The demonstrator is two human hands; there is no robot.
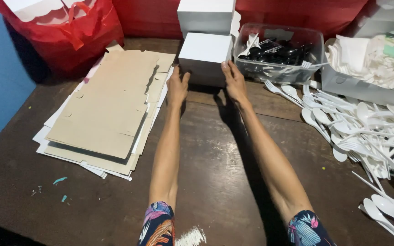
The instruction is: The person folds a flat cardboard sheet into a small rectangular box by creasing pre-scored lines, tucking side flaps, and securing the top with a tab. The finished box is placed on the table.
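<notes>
Both arms stretch out, the left hand [177, 86] and right hand [234, 81] pressing flat against the sides of a folded white box [204, 58] at the worktop's [215, 182] far edge, many flat cardboard sheets [110, 109] lying unfolded.

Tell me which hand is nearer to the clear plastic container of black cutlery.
Right. The right hand rests on the right side of the white box, just beside the clear plastic container. The left hand is at the box's left side, farther away.
</notes>
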